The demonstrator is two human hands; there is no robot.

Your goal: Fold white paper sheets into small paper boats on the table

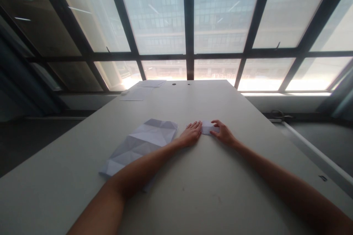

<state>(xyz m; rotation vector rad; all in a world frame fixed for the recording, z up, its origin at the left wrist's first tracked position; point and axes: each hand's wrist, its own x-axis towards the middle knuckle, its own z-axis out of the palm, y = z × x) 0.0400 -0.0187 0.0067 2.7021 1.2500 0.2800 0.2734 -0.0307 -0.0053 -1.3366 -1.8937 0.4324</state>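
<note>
A small folded piece of white paper (206, 127) lies on the white table between my two hands. My left hand (191, 134) rests flat, its fingers stretched out and their tips at the paper's left edge. From the right, my right hand (224, 134) curls round the other end, with thumb and forefinger at the near and far edges of the piece. A larger creased sheet of white paper (149, 136), covered in fold lines, lies to the left, partly hidden behind my left forearm.
Several flat white sheets (134, 94) lie at the table's far left corner. Two small dark spots or holes (174, 84) show near the far edge of the table (193, 106). Tall windows (160, 14) stand beyond it. A small dark mark or object (322, 178) is at the right.
</note>
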